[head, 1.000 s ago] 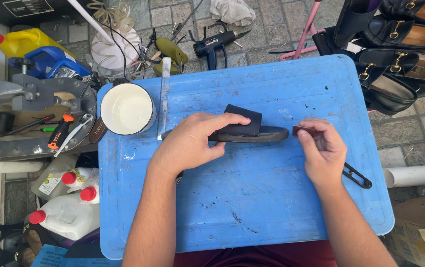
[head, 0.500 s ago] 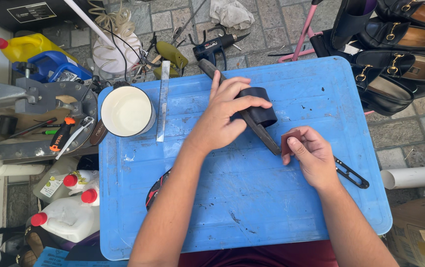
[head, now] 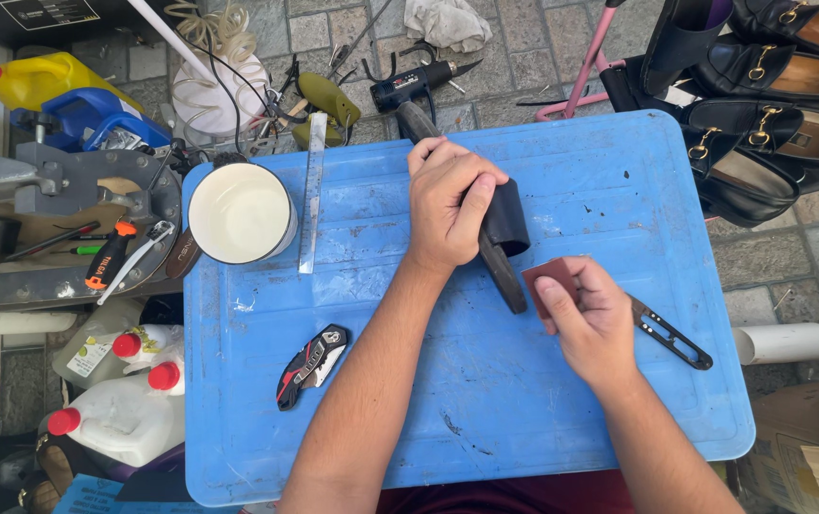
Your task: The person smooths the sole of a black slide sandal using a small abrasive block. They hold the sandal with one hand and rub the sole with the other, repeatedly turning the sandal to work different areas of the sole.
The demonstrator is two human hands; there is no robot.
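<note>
A black shoe sole w/ heel block (head: 503,228) is gripped by the left hand (head: 447,205) near the middle of the blue counter (head: 485,400), while a reddish-brown sanding pad (head: 547,284) is pinched in the right hand (head: 595,319) at the sole's near tip. Sanding is judged barely begun; no scuffed patch can be made out. The white tub (head: 241,212) is seen holding only pale contents, kind not clear.
</note>
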